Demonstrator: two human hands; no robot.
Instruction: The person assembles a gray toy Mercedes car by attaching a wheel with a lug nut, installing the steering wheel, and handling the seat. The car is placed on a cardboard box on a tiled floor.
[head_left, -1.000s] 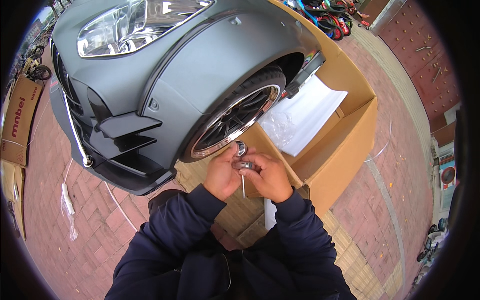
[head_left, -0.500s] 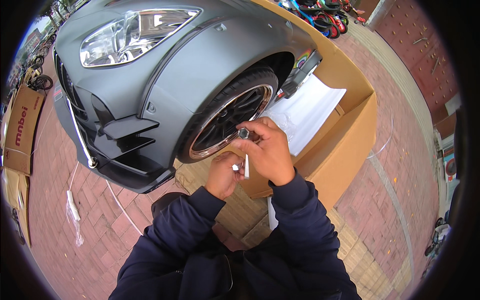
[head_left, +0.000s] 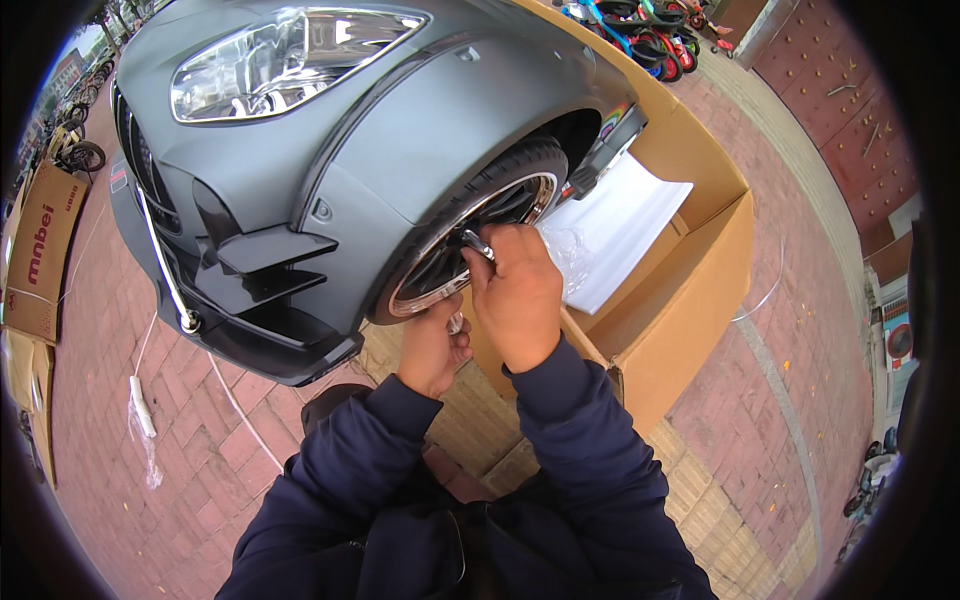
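Red brick paving (head_left: 200, 440), lower left of frame. Right hand (head_left: 522, 300): grip closed on metal socket tool (head_left: 479, 245) at grey car's (head_left: 400, 150) front wheel (head_left: 520, 170), frame centre. Left hand (head_left: 430, 352), just below: grip curled round small shiny piece (head_left: 455, 323).

You stand over a pavement of reddish bricks (head_left: 740, 430), with a band of yellowish paving (head_left: 700, 490) at the lower right. On it you have an open cardboard box (head_left: 685, 325) right of centre. At the lower left, a white piece in clear wrap (head_left: 142, 408) lies near a white strap (head_left: 237, 403).
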